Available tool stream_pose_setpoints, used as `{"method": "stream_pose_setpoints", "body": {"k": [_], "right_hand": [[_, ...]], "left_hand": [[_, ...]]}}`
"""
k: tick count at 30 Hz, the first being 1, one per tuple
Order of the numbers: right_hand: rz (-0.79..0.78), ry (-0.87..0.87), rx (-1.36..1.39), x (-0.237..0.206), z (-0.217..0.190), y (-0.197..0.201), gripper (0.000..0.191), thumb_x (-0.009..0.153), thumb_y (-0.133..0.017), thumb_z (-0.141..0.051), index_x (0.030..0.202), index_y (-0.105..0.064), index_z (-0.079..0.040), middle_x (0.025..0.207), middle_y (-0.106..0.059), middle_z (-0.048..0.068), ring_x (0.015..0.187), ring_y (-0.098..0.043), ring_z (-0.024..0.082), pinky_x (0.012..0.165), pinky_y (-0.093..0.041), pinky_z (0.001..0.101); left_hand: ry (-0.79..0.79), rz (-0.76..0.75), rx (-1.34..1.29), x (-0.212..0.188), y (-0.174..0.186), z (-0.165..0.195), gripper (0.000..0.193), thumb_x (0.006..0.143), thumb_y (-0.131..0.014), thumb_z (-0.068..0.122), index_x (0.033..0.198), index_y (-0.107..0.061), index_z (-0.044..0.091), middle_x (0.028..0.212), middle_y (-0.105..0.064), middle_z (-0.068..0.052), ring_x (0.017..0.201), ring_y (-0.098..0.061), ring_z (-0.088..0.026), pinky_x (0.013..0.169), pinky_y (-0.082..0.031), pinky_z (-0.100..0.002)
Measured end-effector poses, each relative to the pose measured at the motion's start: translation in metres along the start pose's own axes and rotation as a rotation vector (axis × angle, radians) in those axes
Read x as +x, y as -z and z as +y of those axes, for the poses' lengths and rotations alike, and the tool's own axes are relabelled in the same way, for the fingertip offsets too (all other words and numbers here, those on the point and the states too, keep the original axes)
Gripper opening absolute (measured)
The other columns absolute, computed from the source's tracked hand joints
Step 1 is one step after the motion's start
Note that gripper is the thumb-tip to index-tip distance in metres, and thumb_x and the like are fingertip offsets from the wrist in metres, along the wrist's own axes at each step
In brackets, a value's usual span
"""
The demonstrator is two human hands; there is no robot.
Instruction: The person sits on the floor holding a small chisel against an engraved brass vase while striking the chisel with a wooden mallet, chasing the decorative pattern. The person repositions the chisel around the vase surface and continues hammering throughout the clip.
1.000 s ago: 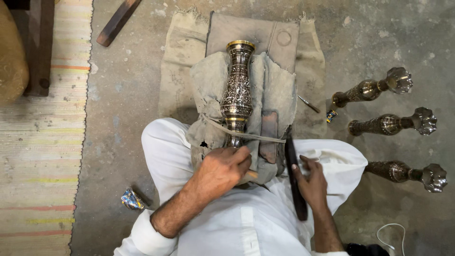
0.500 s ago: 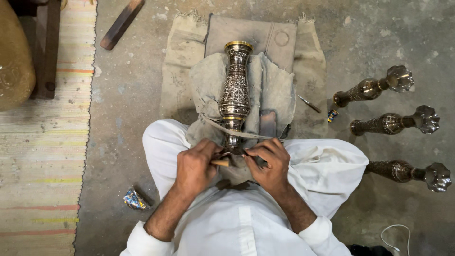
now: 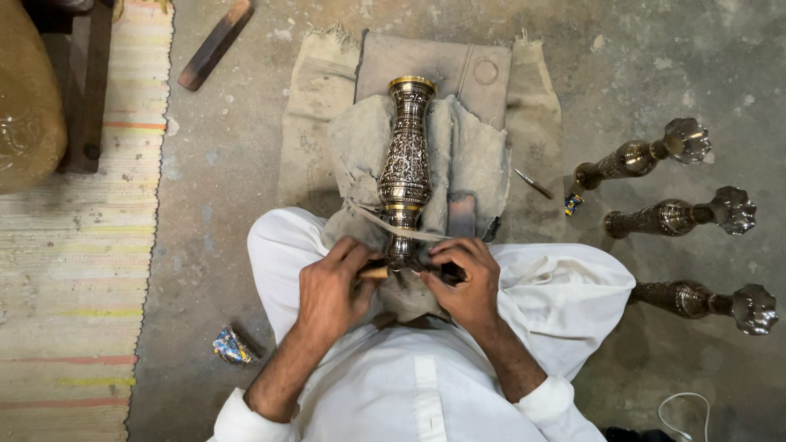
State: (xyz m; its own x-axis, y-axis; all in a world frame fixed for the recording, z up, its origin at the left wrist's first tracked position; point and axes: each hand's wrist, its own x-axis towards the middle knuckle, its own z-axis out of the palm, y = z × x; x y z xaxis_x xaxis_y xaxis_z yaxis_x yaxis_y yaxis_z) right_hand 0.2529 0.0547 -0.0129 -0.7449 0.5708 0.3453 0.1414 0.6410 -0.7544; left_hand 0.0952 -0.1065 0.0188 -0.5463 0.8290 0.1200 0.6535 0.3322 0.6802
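vase: engraved metal vase (image 3: 405, 164), brass rim pointing away from me, lying lengthwise on a grey cloth (image 3: 475, 155) draped over my lap and a sack mat (image 3: 319, 106) on the concrete floor. Narrow foot end sits between my hands.
left hand: my left hand (image 3: 332, 290) is curled closed around a small tool with a pale wooden handle (image 3: 375, 272); the handle tip sticks out toward the vase foot. Working end is hidden, can't tell if it touches the metal.
right hand: my right hand (image 3: 467, 282) is fingers-down, pressing on the cloth just right of the vase foot, with something dark under the fingertips. Can't tell what it is or whether I'm gripping it.
hands relative: close together, one each side of the vase foot, not touching each other.
strap: thin pale strip (image 3: 393, 225) runs across the vase neck, just above my hands.
right of mat: three ornate metal stands (image 3: 655, 155) (image 3: 679, 214) (image 3: 704, 299) on the floor, in a column, well apart from the vase. Thin metal rod (image 3: 534, 183) on the mat edge.
left side: striped rug (image 3: 74, 270), wooden block (image 3: 214, 45) on the floor beyond it, crumpled foil wrapper (image 3: 232, 345) near my left knee.
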Motion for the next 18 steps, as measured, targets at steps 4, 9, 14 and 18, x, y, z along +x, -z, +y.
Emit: {"method": "stream_pose_setpoints", "body": {"k": [4,9,14,18], "right_hand": [[-0.021,0.026,-0.038,-0.004,0.001,-0.003,0.024,0.069,-0.086,-0.003,0.080,-0.065,-0.005,0.095,-0.074,0.006,0.090,-0.066,0.026,0.078,-0.050,0.0379],[-0.014,0.128,-0.064,0.001,-0.010,0.004,0.019,0.073,-0.083,0.001,0.079,-0.065,-0.005,0.095,-0.074,0.004,0.087,-0.065,0.024,0.074,-0.050,0.0362],[-0.012,0.185,-0.072,0.006,-0.019,0.010,0.019,0.074,-0.083,0.001,0.082,-0.067,-0.006,0.098,-0.076,0.003,0.088,-0.066,0.023,0.075,-0.051,0.0354],[-0.002,0.082,-0.001,0.005,-0.016,0.010,0.022,0.072,-0.086,-0.004,0.088,-0.072,-0.005,0.099,-0.073,0.006,0.091,-0.069,0.023,0.076,-0.055,0.0344]], "left_hand": [[-0.064,0.008,0.050,-0.007,-0.003,0.007,0.035,0.064,-0.075,0.001,0.098,-0.072,0.007,0.093,-0.066,-0.008,0.072,-0.070,-0.029,0.062,-0.057,-0.040],[-0.042,0.013,0.047,-0.004,-0.006,-0.007,0.027,0.069,-0.074,-0.003,0.094,-0.071,0.008,0.089,-0.068,-0.006,0.072,-0.071,-0.029,0.063,-0.057,-0.040],[-0.019,0.046,-0.037,-0.005,-0.004,-0.011,0.032,0.065,-0.072,-0.006,0.094,-0.071,0.005,0.092,-0.070,-0.008,0.076,-0.072,-0.031,0.064,-0.057,-0.039],[-0.027,0.045,-0.001,-0.003,0.003,-0.002,0.032,0.067,-0.073,-0.005,0.097,-0.072,0.006,0.095,-0.070,-0.007,0.076,-0.072,-0.029,0.064,-0.057,-0.039]]}}
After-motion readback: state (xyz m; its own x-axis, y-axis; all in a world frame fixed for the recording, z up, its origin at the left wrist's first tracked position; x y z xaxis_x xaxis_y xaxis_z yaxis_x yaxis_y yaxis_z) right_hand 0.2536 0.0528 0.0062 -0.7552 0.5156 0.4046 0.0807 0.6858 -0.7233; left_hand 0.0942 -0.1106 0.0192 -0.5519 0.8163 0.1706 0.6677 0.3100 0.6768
